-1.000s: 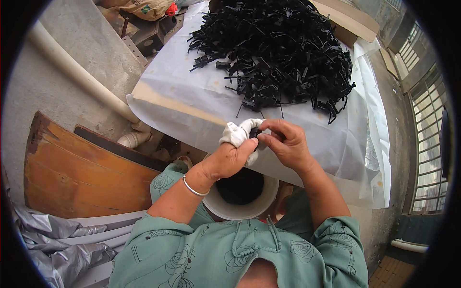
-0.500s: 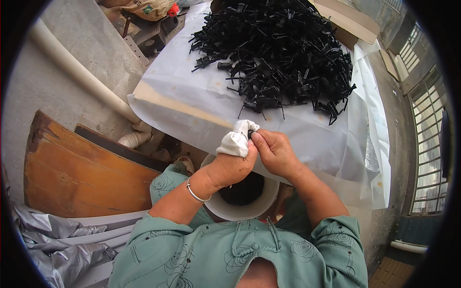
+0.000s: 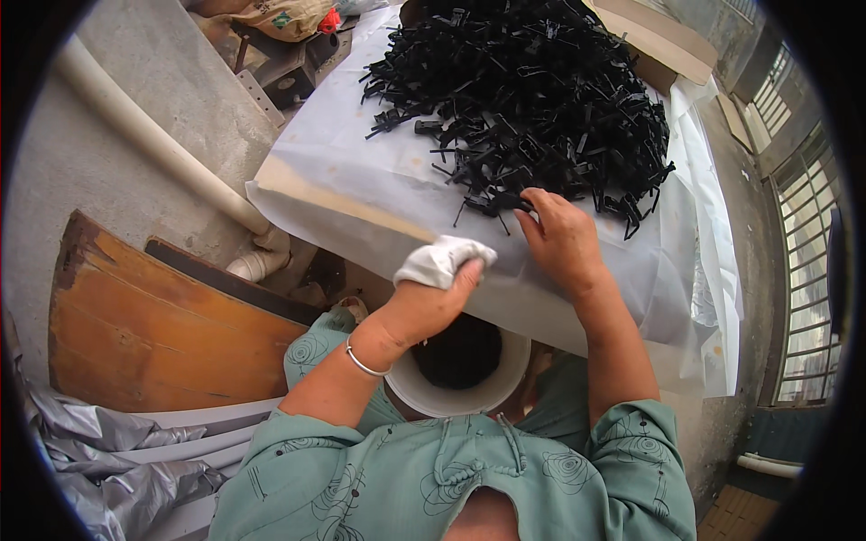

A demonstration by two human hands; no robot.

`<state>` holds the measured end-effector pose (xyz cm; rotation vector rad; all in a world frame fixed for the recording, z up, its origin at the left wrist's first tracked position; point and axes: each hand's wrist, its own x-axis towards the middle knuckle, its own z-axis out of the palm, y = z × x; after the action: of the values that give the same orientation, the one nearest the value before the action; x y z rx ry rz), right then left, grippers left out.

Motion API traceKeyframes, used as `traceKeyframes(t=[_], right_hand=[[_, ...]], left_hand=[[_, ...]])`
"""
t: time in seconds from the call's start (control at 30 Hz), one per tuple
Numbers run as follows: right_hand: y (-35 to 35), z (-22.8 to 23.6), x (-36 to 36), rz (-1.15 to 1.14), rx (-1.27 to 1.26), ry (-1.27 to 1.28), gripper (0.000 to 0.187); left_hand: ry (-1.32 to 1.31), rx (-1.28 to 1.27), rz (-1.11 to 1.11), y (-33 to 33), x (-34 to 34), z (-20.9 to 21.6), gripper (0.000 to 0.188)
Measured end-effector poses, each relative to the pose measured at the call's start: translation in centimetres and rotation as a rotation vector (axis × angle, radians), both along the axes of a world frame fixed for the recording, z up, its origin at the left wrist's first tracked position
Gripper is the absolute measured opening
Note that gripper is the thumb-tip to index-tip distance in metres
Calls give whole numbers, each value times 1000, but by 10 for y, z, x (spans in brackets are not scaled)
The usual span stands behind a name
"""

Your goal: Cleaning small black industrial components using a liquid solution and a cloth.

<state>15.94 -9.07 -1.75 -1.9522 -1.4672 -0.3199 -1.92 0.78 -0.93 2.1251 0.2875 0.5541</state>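
A large heap of small black plastic parts (image 3: 532, 99) with thin stems lies on the table in front of me. At its near edge, my right hand (image 3: 561, 236) reaches out with thumb and fingers closed on one black plastic part (image 3: 512, 202). My left hand (image 3: 424, 307) is lower and to the left, just beyond the table's near edge. A white cloth (image 3: 437, 262) wraps its curled fingers, and the bare thumb presses on it. Whether the cloth hides a part cannot be seen. Beneath my hands stands a white bucket (image 3: 516, 365) with dark contents.
White sheeting (image 3: 352, 171) covers the table. An open cardboard box (image 3: 663, 41) is behind the heap. To the left are a curved wooden board (image 3: 162, 325), a pale pipe (image 3: 149, 126) and silver sheeting (image 3: 117, 451). A barred window (image 3: 807, 270) is at the right.
My hands, together half a second ago around a small dark piece, are now apart. The right has moved forward to the heap's near edge; the left stays near its place with the cloth.
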Motion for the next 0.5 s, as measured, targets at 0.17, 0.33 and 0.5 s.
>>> traceKeyframes(t=[0.17, 0.33, 0.5], right_hand=[[-30, 23, -5, 194, -8, 172, 24], [-36, 23, -15, 360, -39, 125, 27], [-37, 21, -20, 432, -43, 306, 30]], left_hand=[[-206, -418, 126, 7, 5, 3, 20], [-176, -599, 2, 5, 12, 3, 19], [141, -812, -260, 6, 7, 8, 27]])
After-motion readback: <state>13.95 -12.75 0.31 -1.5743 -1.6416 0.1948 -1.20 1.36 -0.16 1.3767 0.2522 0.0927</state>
